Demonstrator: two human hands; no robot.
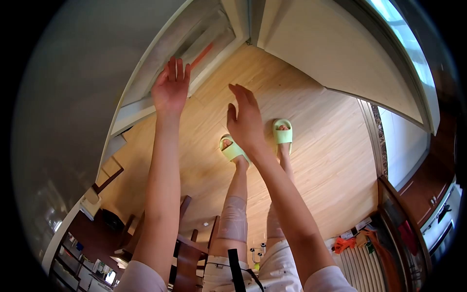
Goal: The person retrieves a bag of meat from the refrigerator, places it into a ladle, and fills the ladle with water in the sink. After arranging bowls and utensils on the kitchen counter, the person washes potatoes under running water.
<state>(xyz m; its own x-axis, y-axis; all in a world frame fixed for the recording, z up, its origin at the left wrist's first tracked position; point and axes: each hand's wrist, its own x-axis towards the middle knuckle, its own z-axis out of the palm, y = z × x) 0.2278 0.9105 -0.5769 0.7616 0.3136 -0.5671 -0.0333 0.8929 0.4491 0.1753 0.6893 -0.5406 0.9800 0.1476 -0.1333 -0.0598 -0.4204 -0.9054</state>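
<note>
My left hand (171,87) is raised at the upper left, fingers stretched out and holding nothing. It is nearest to a pale panel (206,29) with a red-orange strip (201,56) low on it; whether it touches the panel I cannot tell. My right hand (245,117) hangs in the air above the floor, thumb apart from the fingers, with nothing in it. Below it are my feet in light green slippers (235,151), standing apart on the wooden floor (316,146).
A large dark grey surface (63,107) fills the left side. White panelling, perhaps a door (335,53), stands at the upper right. Wooden chairs (187,258) are at the lower left. At the lower right are a ribbed white object (357,267) and an orange bag (343,245).
</note>
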